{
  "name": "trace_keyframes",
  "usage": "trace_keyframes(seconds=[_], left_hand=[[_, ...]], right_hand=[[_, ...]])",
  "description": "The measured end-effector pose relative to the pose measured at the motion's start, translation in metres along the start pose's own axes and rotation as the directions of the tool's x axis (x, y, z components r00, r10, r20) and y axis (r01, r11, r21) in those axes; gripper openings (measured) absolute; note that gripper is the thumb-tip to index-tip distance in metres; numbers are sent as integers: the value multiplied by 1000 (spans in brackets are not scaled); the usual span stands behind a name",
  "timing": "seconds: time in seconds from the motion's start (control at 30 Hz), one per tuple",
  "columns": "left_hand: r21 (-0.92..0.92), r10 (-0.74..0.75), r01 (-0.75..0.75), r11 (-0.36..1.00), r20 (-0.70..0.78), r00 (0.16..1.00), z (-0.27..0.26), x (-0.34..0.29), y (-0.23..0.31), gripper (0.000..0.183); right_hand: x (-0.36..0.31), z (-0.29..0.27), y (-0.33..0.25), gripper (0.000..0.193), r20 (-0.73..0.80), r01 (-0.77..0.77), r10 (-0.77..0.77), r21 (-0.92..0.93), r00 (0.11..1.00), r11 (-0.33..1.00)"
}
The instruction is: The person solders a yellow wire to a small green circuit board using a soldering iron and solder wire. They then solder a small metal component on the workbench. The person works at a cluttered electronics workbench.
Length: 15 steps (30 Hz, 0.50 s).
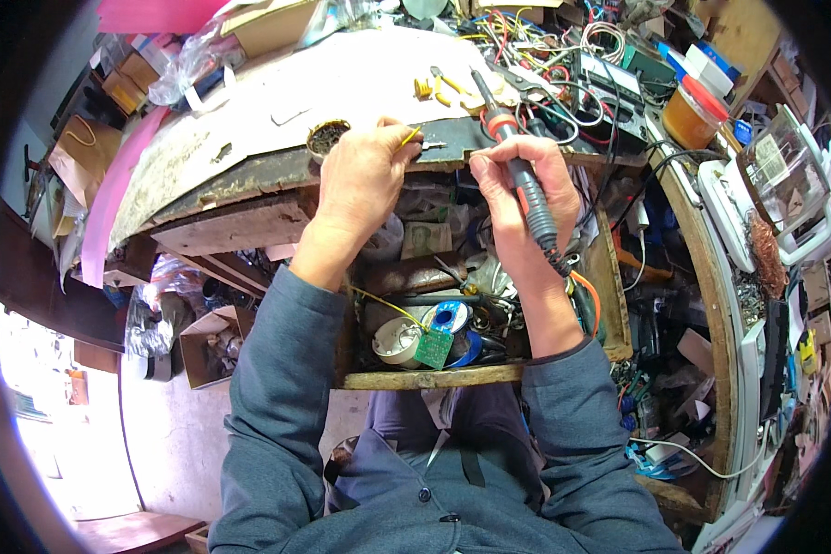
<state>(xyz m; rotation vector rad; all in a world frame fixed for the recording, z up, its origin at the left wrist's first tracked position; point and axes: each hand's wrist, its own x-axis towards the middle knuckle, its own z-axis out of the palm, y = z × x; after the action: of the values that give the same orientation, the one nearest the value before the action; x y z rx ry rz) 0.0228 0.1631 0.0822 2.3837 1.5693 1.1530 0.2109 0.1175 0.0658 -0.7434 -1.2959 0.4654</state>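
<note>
My left hand (362, 180) is above the bench's front edge, fingertips pinched on a thin yellow wire (410, 138). A yellow wire also runs from below my left wrist to a small green circuit board (434, 349) in the open drawer; whether it is the same wire is hidden. My right hand (531, 185) grips a soldering iron (525, 180) by its dark handle, its tip pointing up and away over the bench. Just right of my left fingertips lies a small metal piece (432, 145). Beside that hand stands a round tin (321, 140) with dark contents.
The open drawer (434, 379) below my hands holds a solder spool (448, 317), a white round container (397, 341) and tools. Yellow-handled pliers (448, 85) lie on the bench. Tangled wires (535, 55) crowd the back right, near a red-lidded jar (694, 111).
</note>
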Motion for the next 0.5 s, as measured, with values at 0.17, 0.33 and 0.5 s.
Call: trace_keyframes(seconds=[0.17, 0.33, 0.5], left_hand=[[39, 47, -44, 998, -72, 996, -2, -2, 1, 26], [17, -49, 51, 999, -91, 995, -13, -11, 30, 30], [153, 54, -58, 987, 27, 998, -26, -17, 30, 31]], right_hand=[[0, 0, -5, 16, -1, -41, 42, 30, 999, 999], [1, -2, -1, 15, -22, -19, 19, 26, 1000, 999], [2, -1, -3, 16, -21, 11, -11, -11, 1000, 1000]])
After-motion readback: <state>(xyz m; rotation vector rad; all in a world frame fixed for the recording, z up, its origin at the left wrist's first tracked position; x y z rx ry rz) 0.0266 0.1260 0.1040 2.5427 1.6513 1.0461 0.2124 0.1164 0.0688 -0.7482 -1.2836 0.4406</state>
